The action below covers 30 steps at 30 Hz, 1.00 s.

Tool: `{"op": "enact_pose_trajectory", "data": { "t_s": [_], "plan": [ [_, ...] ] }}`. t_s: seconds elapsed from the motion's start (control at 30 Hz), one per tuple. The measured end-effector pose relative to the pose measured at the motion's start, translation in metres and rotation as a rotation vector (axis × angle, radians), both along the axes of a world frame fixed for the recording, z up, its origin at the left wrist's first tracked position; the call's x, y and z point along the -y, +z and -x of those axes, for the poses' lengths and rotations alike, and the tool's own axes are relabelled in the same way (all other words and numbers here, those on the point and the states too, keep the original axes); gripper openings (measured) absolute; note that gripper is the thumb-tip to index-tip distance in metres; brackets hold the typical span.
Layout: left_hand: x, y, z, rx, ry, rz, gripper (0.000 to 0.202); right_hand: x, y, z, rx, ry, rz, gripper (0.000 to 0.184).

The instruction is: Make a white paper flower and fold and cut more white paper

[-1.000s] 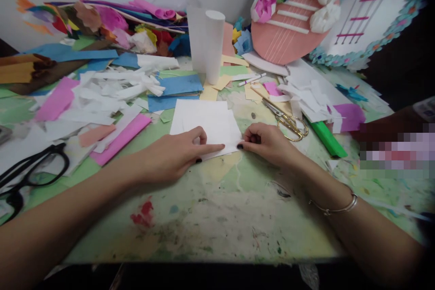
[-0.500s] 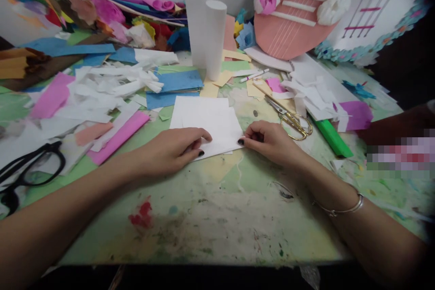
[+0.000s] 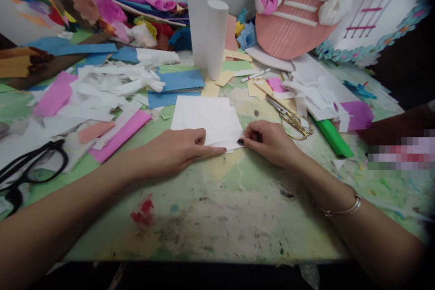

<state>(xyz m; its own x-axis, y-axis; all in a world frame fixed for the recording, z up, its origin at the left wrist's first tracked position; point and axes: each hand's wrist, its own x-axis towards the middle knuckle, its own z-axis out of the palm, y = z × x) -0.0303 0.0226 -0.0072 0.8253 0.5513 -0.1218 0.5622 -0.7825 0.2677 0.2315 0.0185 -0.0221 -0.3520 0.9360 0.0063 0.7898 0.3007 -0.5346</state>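
A white sheet of paper [image 3: 207, 115] lies flat on the table before me, its near edge folded over in a narrow strip. Along that edge my left hand [image 3: 180, 146] presses with one finger stretched out to the right, its other fingers curled or out of sight. My right hand [image 3: 267, 140] pinches the paper's near right corner between thumb and fingers. Gold-handled scissors [image 3: 295, 123] lie just beyond my right hand. Behind the sheet stands a white paper roll [image 3: 216, 41].
White paper strips [image 3: 115, 79], blue paper pieces [image 3: 180, 80] and a pink paper roll [image 3: 124, 135] lie to the left, with black glasses [image 3: 45, 161]. On the right are a green roll [image 3: 333, 138] and another person's arm [image 3: 401, 124]. A pink guitar-shaped decoration [image 3: 292, 31] leans behind.
My left hand has gone from a bent-finger hold to one finger stretched rightward along the near fold. The right hand keeps its pinch at the corner.
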Motion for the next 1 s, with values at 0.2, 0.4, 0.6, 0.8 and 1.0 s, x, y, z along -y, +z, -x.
{"op": "enact_pose_trajectory", "data": {
  "t_s": [0.2,0.4,0.6,0.8,1.0],
  "plan": [
    [0.005,0.002,-0.001,-0.050,0.008,-0.074,0.058,0.003,-0.002,0.001,-0.025,-0.005,-0.074,0.016],
    [0.009,0.003,0.000,-0.008,0.036,-0.124,0.048,0.014,-0.011,0.007,0.011,0.312,-0.588,0.016],
    [0.008,0.002,0.002,0.006,-0.015,-0.130,0.046,0.019,-0.009,0.009,0.144,0.484,-0.705,0.020],
    [0.008,0.004,0.004,0.011,-0.114,-0.260,0.042,0.017,-0.004,0.004,0.175,0.476,-0.704,0.025],
    [0.008,0.009,0.007,0.040,-0.156,-0.270,0.031,0.014,-0.003,-0.006,0.179,0.466,-0.671,0.025]
  ]
}}
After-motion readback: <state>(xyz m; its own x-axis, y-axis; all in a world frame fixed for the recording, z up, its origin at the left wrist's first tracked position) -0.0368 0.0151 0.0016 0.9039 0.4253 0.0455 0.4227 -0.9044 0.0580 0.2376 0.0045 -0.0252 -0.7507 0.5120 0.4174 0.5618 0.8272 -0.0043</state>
